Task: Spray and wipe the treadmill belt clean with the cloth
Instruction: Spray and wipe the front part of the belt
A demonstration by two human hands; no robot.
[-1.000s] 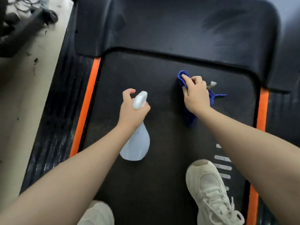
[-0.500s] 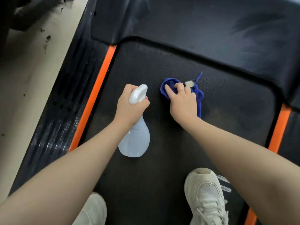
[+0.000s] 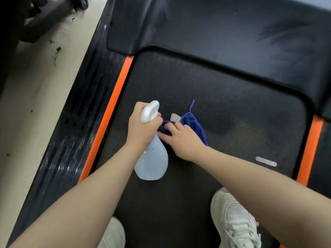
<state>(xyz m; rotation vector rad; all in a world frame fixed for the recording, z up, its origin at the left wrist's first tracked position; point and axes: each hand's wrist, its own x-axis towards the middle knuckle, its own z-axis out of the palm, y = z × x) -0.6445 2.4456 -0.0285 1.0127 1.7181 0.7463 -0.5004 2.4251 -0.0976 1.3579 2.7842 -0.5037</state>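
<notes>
The black textured treadmill belt (image 3: 223,108) fills the middle of the view. My left hand (image 3: 141,129) grips the neck of a pale blue spray bottle (image 3: 152,161) with a white head, held just above the belt near its left side. My right hand (image 3: 182,138) presses a bunched blue cloth (image 3: 194,126) with a white tag onto the belt, right beside the bottle. The fingers curl over the cloth, and part of the cloth is hidden under the hand.
Orange strips (image 3: 107,120) and black side rails border the belt left and right. The black motor cover (image 3: 223,27) lies ahead. My white shoes (image 3: 234,221) stand on the belt at the bottom. Beige floor (image 3: 35,97) with dark debris lies left.
My right hand has slid the cloth leftward across the belt until it sits against the bottle. My left hand has kept its hold on the bottle.
</notes>
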